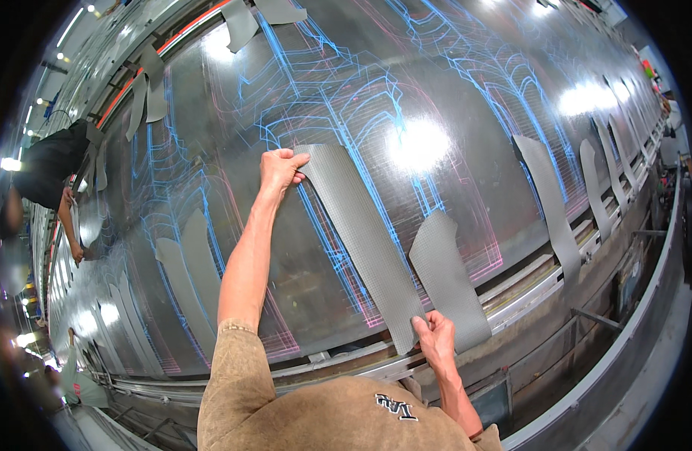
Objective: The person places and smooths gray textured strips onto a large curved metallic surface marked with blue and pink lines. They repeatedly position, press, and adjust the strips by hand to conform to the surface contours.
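A long grey textured sheet strip (357, 233) lies slanted across the dark table, over blue outlines drawn there. My left hand (280, 171) pinches its far left corner between thumb and fingers. At the near end, by the table's front edge, my right hand (436, 336) grips the strip's lower right corner. A second grey piece (447, 278), shorter and with a shaped top, lies just right of the strip, its near end beside my right hand and hanging past the edge.
The dark tabletop (466, 188) carries blue and pink lines. More grey pieces lie left (184, 286), right (549, 203) and along the far edge (240, 26). A metal rail (519, 301) borders the near side. Another person (52, 169) in dark clothing works across the table at left.
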